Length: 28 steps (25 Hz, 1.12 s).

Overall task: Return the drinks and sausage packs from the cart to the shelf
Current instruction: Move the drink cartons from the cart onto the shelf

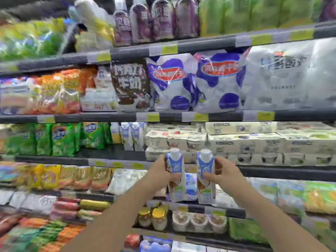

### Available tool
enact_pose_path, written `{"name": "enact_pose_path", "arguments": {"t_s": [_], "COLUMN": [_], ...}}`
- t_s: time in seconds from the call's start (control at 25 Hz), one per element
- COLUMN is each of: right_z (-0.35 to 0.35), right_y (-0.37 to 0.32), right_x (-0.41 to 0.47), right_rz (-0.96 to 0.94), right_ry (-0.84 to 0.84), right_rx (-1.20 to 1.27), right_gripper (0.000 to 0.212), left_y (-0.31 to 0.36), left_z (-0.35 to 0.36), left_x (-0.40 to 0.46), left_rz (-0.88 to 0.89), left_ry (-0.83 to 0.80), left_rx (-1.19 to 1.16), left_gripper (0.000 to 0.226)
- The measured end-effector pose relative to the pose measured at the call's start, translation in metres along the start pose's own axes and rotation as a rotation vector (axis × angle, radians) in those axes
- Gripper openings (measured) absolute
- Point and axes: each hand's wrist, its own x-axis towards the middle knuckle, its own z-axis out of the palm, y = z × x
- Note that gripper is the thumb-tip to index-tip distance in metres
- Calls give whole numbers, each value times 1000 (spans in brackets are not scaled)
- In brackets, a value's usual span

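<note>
Both arms were up at the shelf [112,161]! The left hand [161,170] was clamped round one blue-and-white drink carton [176,176], the right hand [221,172] wrapped round a second carton [206,177], both upright, side by side, just apart, held in front of the yogurt cup packs [174,140], near two matching cartons on the shelf [131,136]

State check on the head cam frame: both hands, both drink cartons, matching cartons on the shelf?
Left hand: closed around a carton, raised at the shelf.
Right hand: closed around the other carton.
Left blue-and-white drink carton: upright, capped, held.
Right blue-and-white drink carton: upright, capped, held.
Matching shelved cartons: upright, bare shelf space to their left.
</note>
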Motion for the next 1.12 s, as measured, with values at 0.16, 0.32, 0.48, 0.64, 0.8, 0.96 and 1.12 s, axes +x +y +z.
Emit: {"name": "enact_pose_path", "arguments": {"t_s": [0.16,0.32,0.48,0.64,0.8,0.96,1.12], "right_z": [109,204,255,275,282,285,290], "right_y": [-52,-103,-133,-139,-128,-128,-130], "right_x": [54,109,149,182,203,216,215], "right_rz": [-48,-85,-87,-56,20,61,42], "right_ry": [-41,-42,63,169,209,186,189], "right_rx": [11,-52,-92,-223,-272,-276,-321], "right_gripper": [33,37,34,34,33,32,49], "left_y": [-41,-79,-95,-105,-110,-113,-122], "left_z": [-114,-217,-261,-261,-251,-251,-250], "left_x": [26,74,124,168,188,194,192], "left_rz": [-15,11,47,90,115,161,108], "left_ry": [93,178,224,227,215,228,189], "left_rx": [1,49,105,61,71,134,281], "left_gripper": [50,48,56,55,58,60,47]}}
